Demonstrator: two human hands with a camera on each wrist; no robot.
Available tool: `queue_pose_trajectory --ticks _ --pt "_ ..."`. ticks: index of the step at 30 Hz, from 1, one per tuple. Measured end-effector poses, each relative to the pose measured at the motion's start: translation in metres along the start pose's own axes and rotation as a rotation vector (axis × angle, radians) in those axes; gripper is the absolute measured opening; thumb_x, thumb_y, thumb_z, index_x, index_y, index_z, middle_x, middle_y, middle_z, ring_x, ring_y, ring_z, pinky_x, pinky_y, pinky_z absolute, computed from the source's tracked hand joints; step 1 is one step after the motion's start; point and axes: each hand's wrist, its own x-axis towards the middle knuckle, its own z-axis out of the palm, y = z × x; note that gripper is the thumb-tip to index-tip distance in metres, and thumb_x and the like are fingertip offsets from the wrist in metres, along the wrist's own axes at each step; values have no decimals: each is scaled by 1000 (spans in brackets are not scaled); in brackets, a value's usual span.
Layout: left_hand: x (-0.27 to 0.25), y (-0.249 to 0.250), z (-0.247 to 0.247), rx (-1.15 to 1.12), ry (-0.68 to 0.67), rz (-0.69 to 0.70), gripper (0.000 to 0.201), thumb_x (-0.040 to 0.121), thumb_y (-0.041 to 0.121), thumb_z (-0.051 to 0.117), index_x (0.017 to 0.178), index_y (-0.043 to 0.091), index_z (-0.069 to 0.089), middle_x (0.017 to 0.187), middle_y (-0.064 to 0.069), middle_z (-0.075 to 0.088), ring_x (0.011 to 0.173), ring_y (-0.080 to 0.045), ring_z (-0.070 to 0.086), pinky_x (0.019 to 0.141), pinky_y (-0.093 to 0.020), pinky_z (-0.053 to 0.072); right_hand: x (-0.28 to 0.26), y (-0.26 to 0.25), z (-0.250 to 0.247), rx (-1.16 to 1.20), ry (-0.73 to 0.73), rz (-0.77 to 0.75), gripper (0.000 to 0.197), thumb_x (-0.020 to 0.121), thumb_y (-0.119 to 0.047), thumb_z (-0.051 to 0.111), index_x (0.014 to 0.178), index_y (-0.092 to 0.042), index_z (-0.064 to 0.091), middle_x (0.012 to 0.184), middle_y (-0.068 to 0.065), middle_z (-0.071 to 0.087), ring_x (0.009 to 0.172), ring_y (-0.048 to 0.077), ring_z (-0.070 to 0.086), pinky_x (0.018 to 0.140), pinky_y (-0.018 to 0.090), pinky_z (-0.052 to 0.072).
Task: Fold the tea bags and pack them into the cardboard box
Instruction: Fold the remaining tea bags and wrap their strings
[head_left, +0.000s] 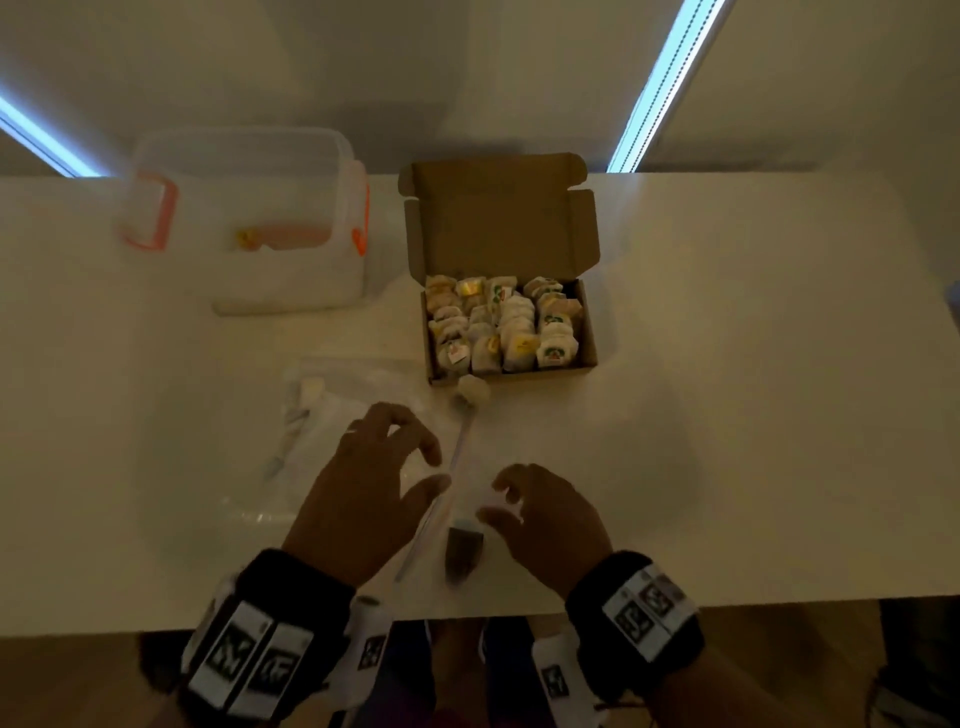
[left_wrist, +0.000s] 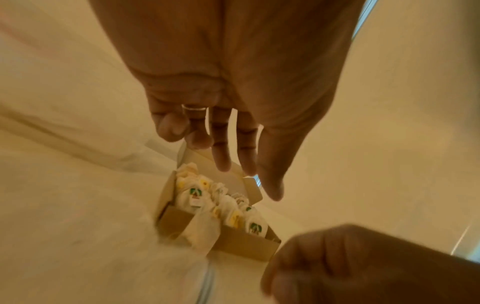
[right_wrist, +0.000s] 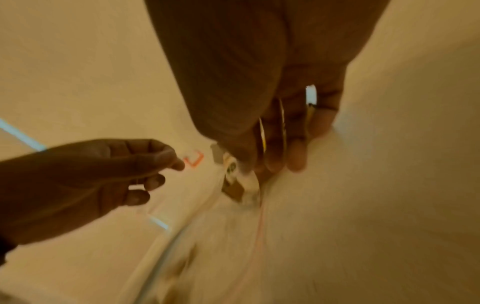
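The open cardboard box (head_left: 590, 332) holds several folded tea bags (head_left: 501, 322) in rows, also seen in the left wrist view as the box (left_wrist: 241, 243). One folded tea bag (head_left: 471, 389) lies on the table against the box's front wall. A dark tea bag (head_left: 464, 553) lies near the front edge between my hands. My left hand (head_left: 410, 467) hovers with fingers spread and holds nothing; the left wrist view shows its fingers (left_wrist: 241, 164) straight. My right hand (head_left: 493, 504) has curled fingers and seems to pinch a small pale tag just above the dark tea bag.
A clear plastic tub (head_left: 249, 223) with orange clips stands at the back left. A clear zip bag (head_left: 322, 415) lies under and left of my left hand, its seal strip running toward the box. The table's front edge (head_left: 467, 613) is just behind my wrists.
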Motion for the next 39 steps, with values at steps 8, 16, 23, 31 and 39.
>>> queue_pose_trajectory --ticks 8,16,23,31,39 --pt "-43 -38 17 1 -56 -169 24 87 41 75 96 36 53 119 14 43 107 -18 49 84 -31 40 7 -15 45 -173 -174 14 20 98 -43 53 101 -23 51 109 1 51 105 26 54 84 36 43" --pt "-18 7 37 14 -31 -106 38 89 26 72 119 26 49 123 7 46 106 -16 50 78 -21 36 -1 -12 34 176 -85 26 18 90 -31 63 79 -26 50 90 -3 62 83 18 63 76 36 53" --pt "-9 -14 22 33 63 -96 29 85 -8 56 86 16 73 116 -3 61 100 -23 59 75 -24 37 -1 -25 4 678 98 171 12 92 0 57 85 -7 51 89 8 71 73 16 72 62 34 58" --pt "-17 -11 25 136 -72 -117 24 101 23 55 121 25 67 133 11 50 117 -15 52 88 -24 45 96 -42 -3 545 196 408 52 79 -62 69 112 -22 66 104 5 71 92 28 69 81 40 57" --pt "-19 -23 6 72 191 -102 21 86 2 68 95 19 75 108 4 65 86 -24 67 69 -33 53 77 -30 -27 786 436 294 31 83 -41 60 98 -14 66 93 6 68 88 29 66 80 47 59"
